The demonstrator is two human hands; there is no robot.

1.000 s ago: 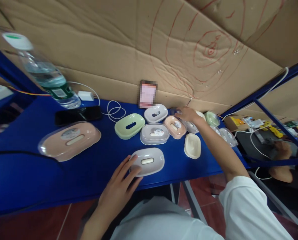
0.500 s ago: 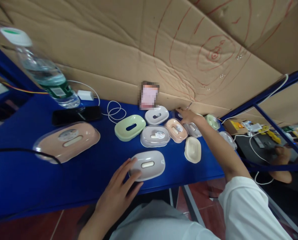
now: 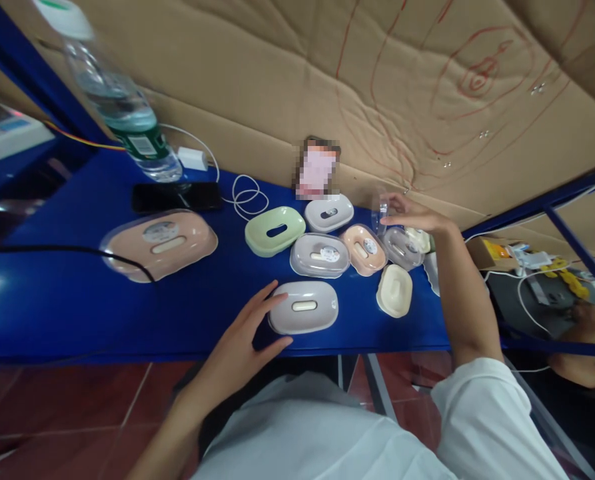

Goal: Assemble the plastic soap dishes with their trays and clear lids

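Note:
Close to the front edge lies a light grey oval soap box [image 3: 322,315] with a white slot piece in its top. My left hand [image 3: 244,333] rests at its left end, fingers spread, fingertips on its rim. At the back right, my right hand [image 3: 410,212] pinches a clear plastic cover [image 3: 378,212], which is slightly blurred and held upright above the table. Below that hand lie a grey box under a clear cover [image 3: 402,247] and a peach box [image 3: 363,249] with a round label. A cream dish [image 3: 394,291] sits nearer the front.
A covered grey box [image 3: 320,255], a green oval shell [image 3: 276,231] and another grey shell [image 3: 330,212] stand mid-table. Leftward are a large pink box [image 3: 164,245], a black phone [image 3: 177,197], a water bottle [image 3: 142,127] and a black cable [image 3: 77,249]. Cardboard [image 3: 257,87] walls the back.
My right hand has lifted the clear plastic cover from the back of the table. My left hand stays at the grey box with fingers spread. The view has shifted.

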